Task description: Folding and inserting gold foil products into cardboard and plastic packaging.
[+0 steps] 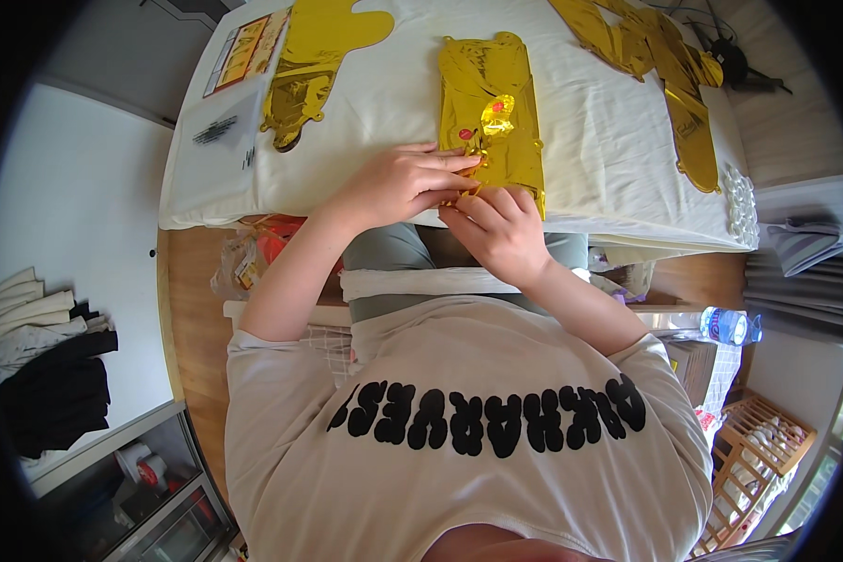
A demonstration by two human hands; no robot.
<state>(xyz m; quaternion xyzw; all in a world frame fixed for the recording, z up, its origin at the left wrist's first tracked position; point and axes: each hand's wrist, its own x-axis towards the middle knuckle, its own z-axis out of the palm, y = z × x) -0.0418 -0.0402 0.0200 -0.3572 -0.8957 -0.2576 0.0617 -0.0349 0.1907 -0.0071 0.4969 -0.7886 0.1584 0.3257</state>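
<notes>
Folded gold foil (515, 80): lies directly under and beyond the hands, flat but wrinkled, its near end at the table edge.
Left hand (405, 184): fingers extended across the foil's near left part, palm down.
Right hand (502, 228): fingers bent over the near edge, close beside the left fingertips; whether either hand pinches the foil cannot be told.
Step in hand: judged to be close fingerwork at the foil's near end; the next move seems to call for one hand steadying the sheet and fine control from the other.
Small shiny gold piece (498, 114): on the foil, just beyond the hands; it could get in their way.
Left of the hands: another gold foil shape (314, 56) and a clear plastic sleeve (197, 167).
Right of the hands: further gold foil (691, 140) and clear rings (742, 208), well apart from the work.
</notes>
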